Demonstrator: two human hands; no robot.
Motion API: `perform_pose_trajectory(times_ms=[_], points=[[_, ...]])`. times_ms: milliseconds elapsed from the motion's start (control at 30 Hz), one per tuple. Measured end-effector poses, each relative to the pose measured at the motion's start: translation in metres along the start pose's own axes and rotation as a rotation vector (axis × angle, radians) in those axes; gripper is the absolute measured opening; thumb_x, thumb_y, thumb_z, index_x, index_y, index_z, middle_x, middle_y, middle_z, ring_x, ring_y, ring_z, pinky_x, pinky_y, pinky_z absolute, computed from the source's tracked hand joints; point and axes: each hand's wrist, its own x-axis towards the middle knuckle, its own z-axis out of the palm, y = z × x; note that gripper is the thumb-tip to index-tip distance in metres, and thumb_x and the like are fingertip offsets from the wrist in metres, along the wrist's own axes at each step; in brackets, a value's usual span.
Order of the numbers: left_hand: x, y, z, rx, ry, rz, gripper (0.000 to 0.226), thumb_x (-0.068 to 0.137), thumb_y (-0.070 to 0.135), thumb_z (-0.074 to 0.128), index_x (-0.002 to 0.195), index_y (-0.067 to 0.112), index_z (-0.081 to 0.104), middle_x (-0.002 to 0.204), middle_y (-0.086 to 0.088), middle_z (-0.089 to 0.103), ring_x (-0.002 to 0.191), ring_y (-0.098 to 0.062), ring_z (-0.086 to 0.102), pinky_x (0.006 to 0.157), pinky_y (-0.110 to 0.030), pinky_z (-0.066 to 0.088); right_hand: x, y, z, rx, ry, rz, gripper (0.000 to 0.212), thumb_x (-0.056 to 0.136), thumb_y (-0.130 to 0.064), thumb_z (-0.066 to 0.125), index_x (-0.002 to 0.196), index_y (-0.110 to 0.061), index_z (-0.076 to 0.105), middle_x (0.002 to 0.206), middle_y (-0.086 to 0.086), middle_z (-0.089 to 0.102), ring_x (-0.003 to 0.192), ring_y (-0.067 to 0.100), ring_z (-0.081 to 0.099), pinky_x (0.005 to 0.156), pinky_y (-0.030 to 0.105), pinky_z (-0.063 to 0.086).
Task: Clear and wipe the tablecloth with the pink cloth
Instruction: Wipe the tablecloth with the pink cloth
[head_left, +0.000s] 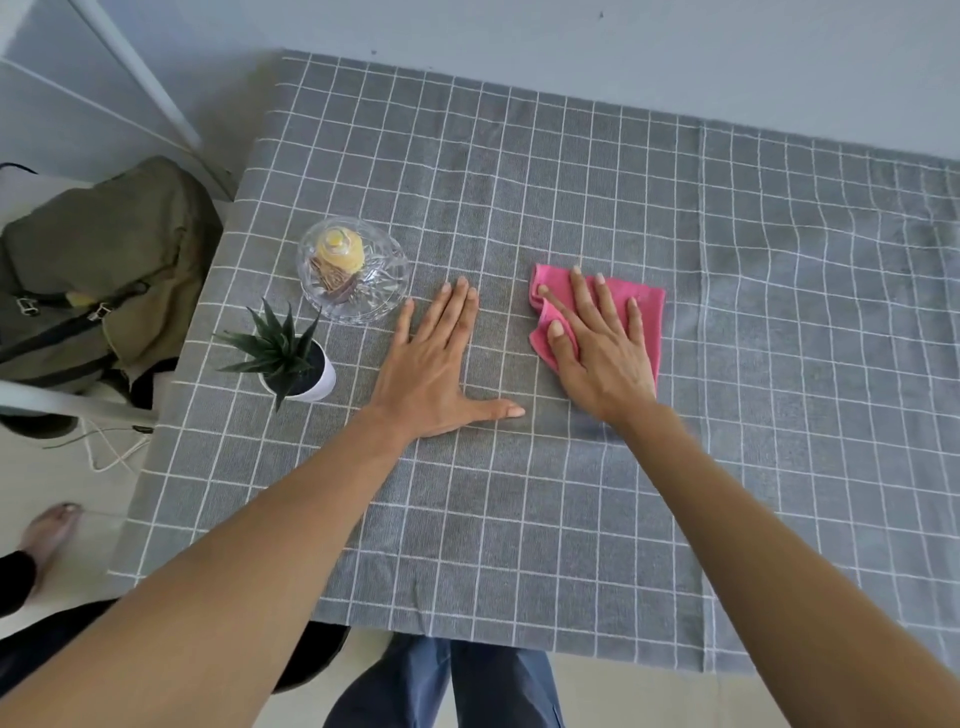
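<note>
Wiping stage: right hand (602, 348) spread flat on pink cloth (647, 306), mid-bench, pressing it to the tablecloth (571, 182); left hand (436, 369) spread flat beside, likely steadying fabric; glass dish (353, 270) and potted plant (291, 358) grouped at left edge, apparently cleared aside

Single head-worn wide-angle view, from above the tabletop's (571, 493) near edge, facing forward and steeply down. Close range. Far edge near frame top, left edge in frame, right edge cut off.
</note>
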Motion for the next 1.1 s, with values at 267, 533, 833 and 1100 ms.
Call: perform_pose_trajectory(times_ms=[267, 533, 833, 1100], points=[[0.000, 0.001, 0.000, -0.002, 0.005, 0.005, 0.134, 0.057, 0.099, 0.015, 0.149, 0.007, -0.016, 0.157, -0.008, -0.024, 0.145, -0.019, -0.021, 0.117, -0.051, -0.008, -0.005, 0.002, -0.001, -0.006, -0.016, -0.036, 0.047, 0.101, -0.048, 0.012, 0.148, -0.046, 0.010, 0.159, -0.012, -0.005, 0.146, 0.011, -0.012, 0.117, 0.045, -0.011], [0.000, 0.000, 0.001, 0.010, -0.001, -0.001, 0.135, 0.056, 0.100, 0.012, 0.149, 0.007, -0.016, 0.157, -0.008, -0.024, 0.145, -0.019, -0.021, 0.117, -0.053, -0.006, 0.043, 0.010, -0.013, 0.049, 0.016, 0.128, 0.050, 0.100, -0.049, 0.009, 0.150, -0.040, 0.014, 0.161, -0.008, -0.006, 0.147, 0.016, -0.011, 0.117, 0.049, -0.011], [0.000, 0.001, 0.000, 0.010, -0.011, 0.001, 0.135, 0.055, 0.100, 0.010, 0.149, 0.007, -0.017, 0.156, -0.008, -0.025, 0.144, -0.020, -0.021, 0.117, -0.052, -0.007, 0.009, 0.006, -0.004, 0.021, 0.005, 0.035, 0.048, 0.101, -0.049, 0.010, 0.148, -0.045, 0.013, 0.160, -0.010, -0.005, 0.147, 0.012, -0.011, 0.117, 0.047, -0.010], [-0.001, 0.001, 0.000, 0.007, -0.019, 0.001, 0.134, 0.056, 0.100, 0.010, 0.149, 0.007, -0.017, 0.156, -0.008, -0.025, 0.145, -0.020, -0.021, 0.117, -0.053, -0.005, 0.034, 0.007, -0.010, 0.068, 0.020, 0.131, 0.050, 0.100, -0.050, 0.008, 0.149, -0.044, 0.011, 0.161, -0.008, -0.007, 0.147, 0.015, -0.011, 0.117, 0.049, -0.011]])
